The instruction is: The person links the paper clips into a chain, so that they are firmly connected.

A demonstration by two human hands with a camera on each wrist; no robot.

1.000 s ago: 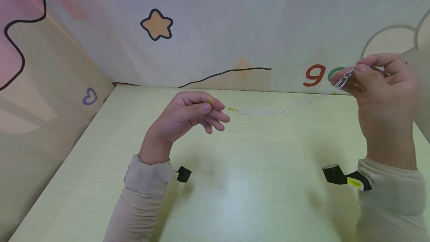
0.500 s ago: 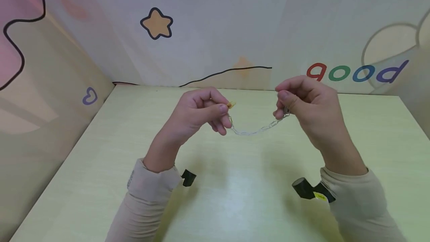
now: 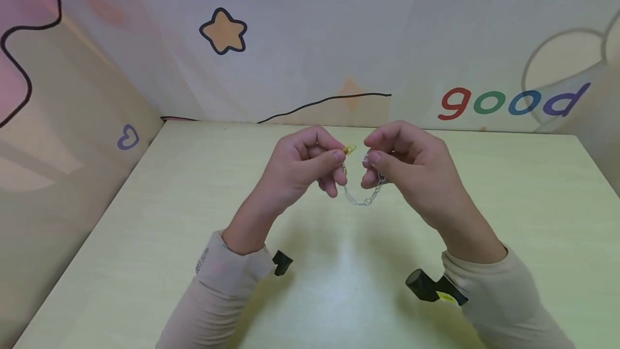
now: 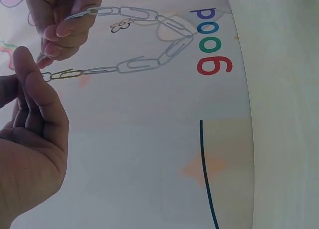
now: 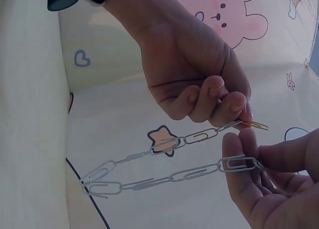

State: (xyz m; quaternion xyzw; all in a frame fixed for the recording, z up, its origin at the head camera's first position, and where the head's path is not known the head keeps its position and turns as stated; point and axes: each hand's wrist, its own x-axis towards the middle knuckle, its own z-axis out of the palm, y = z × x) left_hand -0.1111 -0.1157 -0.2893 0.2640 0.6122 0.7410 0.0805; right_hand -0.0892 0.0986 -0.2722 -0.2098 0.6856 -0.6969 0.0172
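- Midair, a chain of silver wire paper clips point(image 3: 362, 197) with one yellow end clip point(image 3: 349, 149) sags in a loop above the pale wooden table point(image 3: 145, 220).
- Left hand point(image 3: 302, 166) pinches the yellow end.
- Right hand point(image 3: 404, 168) pinches the other end, close alongside, so the ends nearly meet.

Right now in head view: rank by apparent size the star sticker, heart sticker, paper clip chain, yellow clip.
1. Star sticker, largest.
2. Paper clip chain, hanging in a loop between the left hand and the right hand; nearer the camera, so unsure against the star.
3. Heart sticker.
4. Yellow clip, smallest.
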